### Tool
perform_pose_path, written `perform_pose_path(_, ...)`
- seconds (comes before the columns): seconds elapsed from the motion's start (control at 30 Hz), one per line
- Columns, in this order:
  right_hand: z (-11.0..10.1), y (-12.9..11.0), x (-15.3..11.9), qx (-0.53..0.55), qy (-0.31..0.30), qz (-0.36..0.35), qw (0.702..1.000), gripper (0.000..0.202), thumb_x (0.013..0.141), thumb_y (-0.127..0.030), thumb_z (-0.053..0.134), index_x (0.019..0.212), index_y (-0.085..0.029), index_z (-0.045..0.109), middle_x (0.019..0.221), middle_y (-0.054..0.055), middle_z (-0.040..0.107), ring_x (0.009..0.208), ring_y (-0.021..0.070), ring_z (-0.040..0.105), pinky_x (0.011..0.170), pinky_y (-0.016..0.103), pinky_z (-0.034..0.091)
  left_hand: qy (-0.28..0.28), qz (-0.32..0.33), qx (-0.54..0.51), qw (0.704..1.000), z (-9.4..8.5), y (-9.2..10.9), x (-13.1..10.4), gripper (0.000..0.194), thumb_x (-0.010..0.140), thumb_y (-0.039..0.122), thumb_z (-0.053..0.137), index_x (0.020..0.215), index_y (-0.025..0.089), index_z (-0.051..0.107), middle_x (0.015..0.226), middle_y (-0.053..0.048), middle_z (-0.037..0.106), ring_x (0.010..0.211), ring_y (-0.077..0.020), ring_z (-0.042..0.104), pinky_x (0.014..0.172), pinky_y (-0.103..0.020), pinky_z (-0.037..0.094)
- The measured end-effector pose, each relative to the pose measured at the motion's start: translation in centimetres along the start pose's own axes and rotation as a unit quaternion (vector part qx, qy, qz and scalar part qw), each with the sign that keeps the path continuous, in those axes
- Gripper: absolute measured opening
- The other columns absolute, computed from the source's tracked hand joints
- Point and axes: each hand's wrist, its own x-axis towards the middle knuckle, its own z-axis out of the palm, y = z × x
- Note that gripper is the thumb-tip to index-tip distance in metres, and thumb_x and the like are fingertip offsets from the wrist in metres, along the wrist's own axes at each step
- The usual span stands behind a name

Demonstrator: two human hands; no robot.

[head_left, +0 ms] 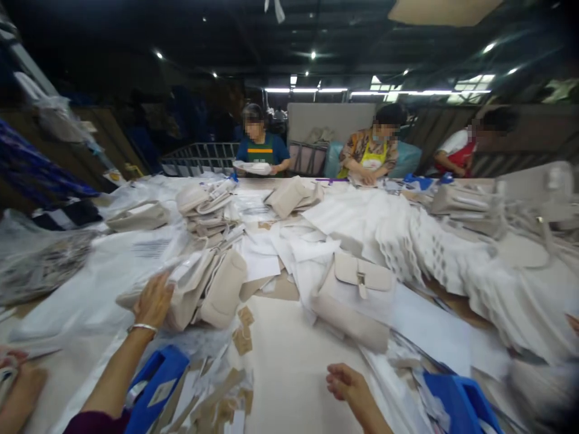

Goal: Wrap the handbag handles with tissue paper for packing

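My left hand (154, 301), with a bangle at the wrist, reaches forward and rests on the near left end of a group of beige bags (194, 289) standing side by side. Its fingers lie stretched over a pale, plastic-covered surface. Low in the middle right, my right hand (346, 383) hovers over a pale flat sheet (294, 361), fingers apart and slightly curled, holding nothing. Beyond it a beige bag with a flap and metal clasp (362, 277) lies tilted on white sheets.
Blue tape dispensers (160, 386) (461, 404) sit at lower left and lower right. White padded sheets (407, 235) and more bags (479, 205) fill the right. Three people work across the table; another person's hand (22, 386) shows at lower left.
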Motion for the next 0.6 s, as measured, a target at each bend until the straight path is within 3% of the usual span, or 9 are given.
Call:
perform_pose_path(0.1,-5.7,-1.7,-0.2,0.011,0.076,-0.033,0.996,0.033,0.048,-0.034,0.070,0.076,-0.017,0.066,0.067,0.006,0.067,0.061,0.0213,0.062,0.057,0.032,0.045,0.022,0.047,0.082,0.995,-0.5,2.9,-1.9,0.050,0.089,0.046,0.032,0.130,0.020,0.044,0.146,-0.010,0.035,0.131,-0.0308,0.032,0.105,-0.054,0.024)
perform_pose_path(0.2,-10.2,-3.5,0.6,0.001,0.175,-0.094,0.980,0.043,0.050,-0.037,0.069,0.087,-0.016,0.066,0.080,0.008,0.069,0.077,0.0240,0.064,0.069,0.035,0.049,0.033,0.126,0.078,0.988,0.0,7.5,-4.6,0.050,0.089,0.045,0.034,0.128,0.016,0.044,0.145,-0.012,0.035,0.131,-0.0292,0.033,0.107,-0.051,0.026)
perform_pose_path(0.33,-14.4,-6.1,3.3,-0.013,0.266,-0.137,0.954,0.060,0.052,-0.040,0.068,0.106,-0.014,0.059,0.106,0.013,0.064,0.103,0.0279,0.059,0.090,0.039,0.045,-0.078,0.204,-0.019,0.976,3.5,14.7,-9.5,0.047,0.088,0.041,0.038,0.127,0.017,0.046,0.140,-0.014,0.040,0.129,-0.0286,0.037,0.106,-0.049,0.030)
perform_pose_path(0.47,-16.7,-8.6,7.1,0.026,0.247,-0.119,0.961,0.076,0.052,-0.040,0.072,0.121,-0.018,0.048,0.126,0.014,0.053,0.118,0.0278,0.050,0.097,0.039,0.041,-0.220,0.240,-0.141,0.935,8.5,22.0,-14.7,0.049,0.087,0.036,0.043,0.131,0.015,0.042,0.138,-0.016,0.041,0.130,-0.0263,0.036,0.107,-0.048,0.032)
perform_pose_path(0.6,-17.8,-10.9,10.4,0.074,0.182,-0.083,0.977,0.062,0.054,-0.030,0.072,0.112,-0.022,0.053,0.116,0.008,0.060,0.112,0.0228,0.054,0.095,0.035,0.043,-0.302,0.246,-0.249,0.887,12.7,30.1,-18.3,0.052,0.081,0.020,0.044,0.133,0.012,0.041,0.139,-0.016,0.039,0.132,-0.0252,0.033,0.111,-0.047,0.027)
